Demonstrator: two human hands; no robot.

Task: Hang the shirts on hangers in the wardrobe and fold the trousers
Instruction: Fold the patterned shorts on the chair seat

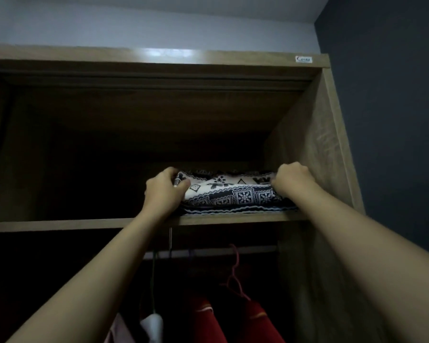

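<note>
Seating the folded patterned trousers (233, 194) on the wardrobe's upper shelf (84, 225), right at its front edge.
Both my arms stretch up and forward. My left hand (162, 191) curls round the bundle's left end, and my right hand (292, 180) clamps the right end, knuckles up, beside the side panel (315, 144). Gripping both ends keeps the folds stacked, I reckon. Below, red shirts (233, 318) hang from the rail (208, 252).
</note>
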